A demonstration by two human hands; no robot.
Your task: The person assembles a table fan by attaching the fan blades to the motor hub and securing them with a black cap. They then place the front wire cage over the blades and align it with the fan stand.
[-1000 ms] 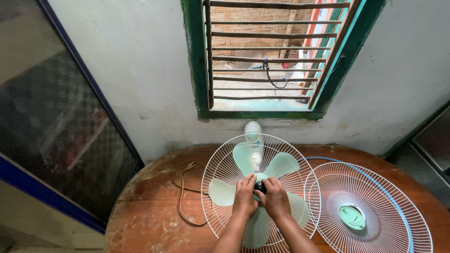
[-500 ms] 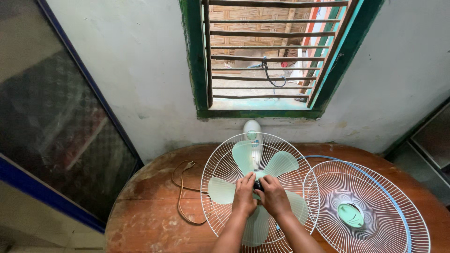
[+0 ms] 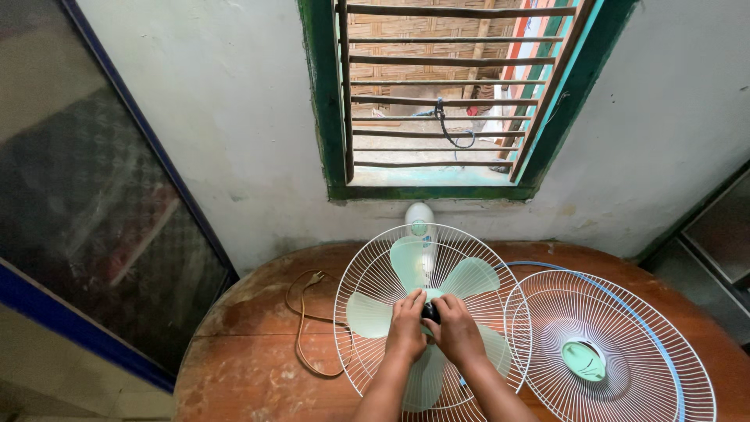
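In the head view, almost nothing has shifted over the last second: the left hand (image 3: 407, 328) and right hand (image 3: 457, 332) stay clasped on the black hub cap (image 3: 430, 312) at the middle of the pale green fan blades (image 3: 411, 262). The fingers seem closed on it, though it is largely hidden. The fan lies in its rear guard (image 3: 359, 273) on the desk (image 3: 250, 344), with the front guard (image 3: 625, 344) beside it.

Pale green fan blades (image 3: 367, 316), white wire grilles (image 3: 617, 355), possibly blue-rimmed, reddish-brown table (image 3: 250, 352), dark green window frame (image 3: 324, 101)

Left hand (image 3: 407, 327) and right hand (image 3: 457, 332) grip the black hub cap (image 3: 430, 312) over green blades (image 3: 412, 262); loose grille (image 3: 608, 352) lies beside.
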